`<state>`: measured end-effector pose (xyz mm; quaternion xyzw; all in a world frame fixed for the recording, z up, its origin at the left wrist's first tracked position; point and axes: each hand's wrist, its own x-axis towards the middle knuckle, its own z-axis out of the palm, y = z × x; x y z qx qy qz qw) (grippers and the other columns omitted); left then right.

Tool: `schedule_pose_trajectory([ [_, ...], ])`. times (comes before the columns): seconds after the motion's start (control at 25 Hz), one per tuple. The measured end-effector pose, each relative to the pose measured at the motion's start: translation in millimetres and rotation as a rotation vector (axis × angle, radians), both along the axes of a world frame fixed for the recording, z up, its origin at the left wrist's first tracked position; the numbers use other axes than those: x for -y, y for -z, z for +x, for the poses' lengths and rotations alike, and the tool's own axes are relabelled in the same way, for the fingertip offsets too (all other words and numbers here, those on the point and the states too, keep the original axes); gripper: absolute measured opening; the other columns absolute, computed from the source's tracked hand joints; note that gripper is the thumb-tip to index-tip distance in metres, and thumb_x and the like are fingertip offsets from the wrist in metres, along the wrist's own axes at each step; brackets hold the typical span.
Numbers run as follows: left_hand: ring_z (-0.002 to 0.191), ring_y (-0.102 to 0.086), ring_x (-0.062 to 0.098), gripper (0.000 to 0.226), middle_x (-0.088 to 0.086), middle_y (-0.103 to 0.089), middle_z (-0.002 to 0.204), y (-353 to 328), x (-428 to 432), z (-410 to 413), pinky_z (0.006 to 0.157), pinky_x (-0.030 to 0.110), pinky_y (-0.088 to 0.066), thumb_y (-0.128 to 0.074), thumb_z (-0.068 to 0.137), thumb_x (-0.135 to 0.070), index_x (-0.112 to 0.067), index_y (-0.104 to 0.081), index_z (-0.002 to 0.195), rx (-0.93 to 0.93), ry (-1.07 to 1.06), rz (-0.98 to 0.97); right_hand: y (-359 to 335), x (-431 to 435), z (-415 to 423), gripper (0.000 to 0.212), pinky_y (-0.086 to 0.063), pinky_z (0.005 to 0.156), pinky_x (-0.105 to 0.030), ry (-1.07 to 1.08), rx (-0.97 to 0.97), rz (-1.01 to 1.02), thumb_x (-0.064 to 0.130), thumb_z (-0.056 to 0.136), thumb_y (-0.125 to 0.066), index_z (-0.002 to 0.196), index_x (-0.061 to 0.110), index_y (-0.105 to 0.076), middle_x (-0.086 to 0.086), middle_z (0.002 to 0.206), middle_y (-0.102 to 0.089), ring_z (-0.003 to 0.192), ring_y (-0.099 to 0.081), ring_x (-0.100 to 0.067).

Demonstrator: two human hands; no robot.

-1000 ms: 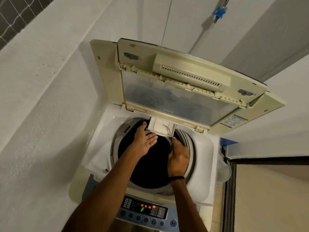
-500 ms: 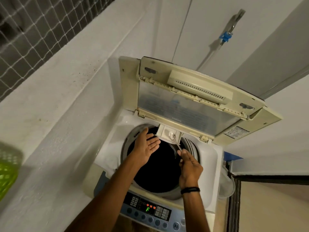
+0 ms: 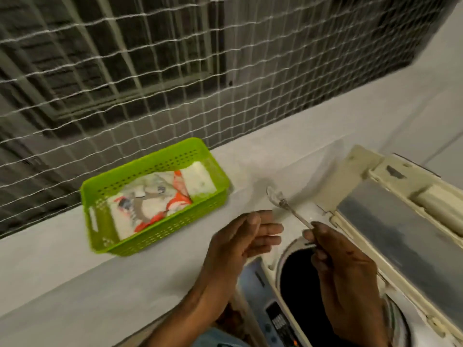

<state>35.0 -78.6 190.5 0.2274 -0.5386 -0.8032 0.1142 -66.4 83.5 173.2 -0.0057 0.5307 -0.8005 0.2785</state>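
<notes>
Spoon (image 3: 290,209), pinched at its handle end by my right hand (image 3: 345,271), left hand (image 3: 238,246) open, could slip into the drum (image 3: 300,286).

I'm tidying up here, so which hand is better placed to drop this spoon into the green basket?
Probably the right: the right hand pinches the spoon by its handle. The left hand is open and nearer the green basket, but holds nothing.

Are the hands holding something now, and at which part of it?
The right hand pinches a small clear plastic spoon by the end of its handle, bowl pointing away. The left hand holds nothing.
</notes>
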Motion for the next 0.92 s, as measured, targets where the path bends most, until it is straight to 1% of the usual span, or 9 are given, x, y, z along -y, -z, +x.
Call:
schedule_pose_trajectory([
  [0.08,0.101,-0.072,0.031,0.061,0.012,-0.075,0.109,-19,21,27,0.084,0.033,-0.055,-0.065,0.071,-0.07,-0.023,-0.075,0.108,-0.057,-0.168,-0.045,-13,39,13,0.016,-0.042,0.053,-0.021,0.023,-0.192,0.13,0.012,0.09,-0.066,0.093,0.019,-0.081,-0.016,0.077,-0.067,0.06,-0.048,-0.009],
  [0.12,0.1,-0.072,0.03,0.062,0.011,-0.075,0.108,-26,31,40,0.081,0.031,-0.055,-0.067,0.068,-0.072,-0.024,-0.076,0.106,-0.077,-0.26,-0.053,-22,60,19,0.016,-0.039,0.052,-0.025,-0.069,-0.242,0.145,0.016,0.091,-0.066,0.091,0.02,-0.081,-0.021,0.076,-0.068,0.058,-0.046,-0.012],
  [0.2,0.097,-0.073,0.027,0.053,0.01,-0.076,0.106,-36,49,65,0.079,0.03,-0.055,-0.063,0.073,-0.067,-0.026,-0.077,0.103,-0.1,-0.455,-0.075,-34,98,27,0.017,-0.04,0.051,-0.024,-0.258,-0.428,0.191,0.012,0.091,-0.065,0.09,0.019,-0.081,-0.014,0.077,-0.075,0.055,-0.049,-0.011],
  [0.28,0.098,-0.072,0.026,0.045,0.011,-0.075,0.107,-42,63,84,0.079,0.029,-0.056,-0.059,0.084,-0.058,-0.022,-0.075,0.105,-0.113,-0.616,-0.087,-44,128,29,0.016,-0.044,0.051,-0.018,-0.384,-0.52,0.182,0.007,0.09,-0.067,0.089,0.017,-0.08,-0.009,0.077,-0.078,0.052,-0.055,-0.006],
  [0.44,0.096,-0.067,0.027,0.047,0.015,-0.07,0.104,-51,85,107,0.082,0.033,-0.053,-0.062,0.075,-0.054,-0.016,-0.07,0.102,-0.098,-0.865,-0.013,-49,183,33,0.02,-0.052,0.068,-0.03,-0.494,-0.996,0.535,0.023,0.084,-0.062,0.079,0.016,-0.08,0.0,0.077,-0.077,0.07,-0.069,-0.017],
  [0.52,0.101,-0.066,0.028,0.044,0.015,-0.07,0.105,-52,94,113,0.09,0.037,-0.05,-0.06,0.082,-0.049,-0.014,-0.068,0.108,-0.081,-0.924,0.021,-48,208,35,0.023,-0.053,0.072,-0.032,-0.553,-1.162,0.707,0.024,0.087,-0.062,0.079,0.013,-0.08,-0.002,0.083,-0.078,0.079,-0.07,-0.021],
  [0.64,0.102,-0.067,0.026,0.036,0.014,-0.071,0.106,-51,103,116,0.089,0.032,-0.05,-0.052,0.095,-0.042,-0.014,-0.067,0.113,-0.066,-0.947,0.057,-38,239,33,0.025,-0.055,0.081,-0.035,-0.595,-1.131,0.93,0.02,0.089,-0.056,0.088,0.008,-0.077,-0.011,0.095,-0.077,0.098,-0.069,-0.028],
  [0.8,0.105,-0.068,0.025,0.036,0.017,-0.071,0.114,-51,107,113,0.095,0.034,-0.05,-0.052,0.095,-0.043,-0.016,-0.068,0.113,-0.057,-0.939,0.057,-30,249,23,0.026,-0.052,0.083,-0.03,-0.528,-1.134,1.141,0.024,0.089,-0.056,0.098,0.005,-0.071,-0.013,0.103,-0.071,0.104,-0.065,-0.034],
  [0.92,0.11,-0.067,0.028,0.037,0.019,-0.069,0.118,-51,108,108,0.1,0.038,-0.048,-0.053,0.093,-0.044,-0.016,-0.068,0.111,-0.061,-0.902,0.051,-32,249,17,0.03,-0.049,0.087,-0.031,-0.61,-1.121,1.209,0.035,0.09,-0.062,0.1,0.008,-0.07,-0.013,0.112,-0.068,0.11,-0.062,-0.035],
])
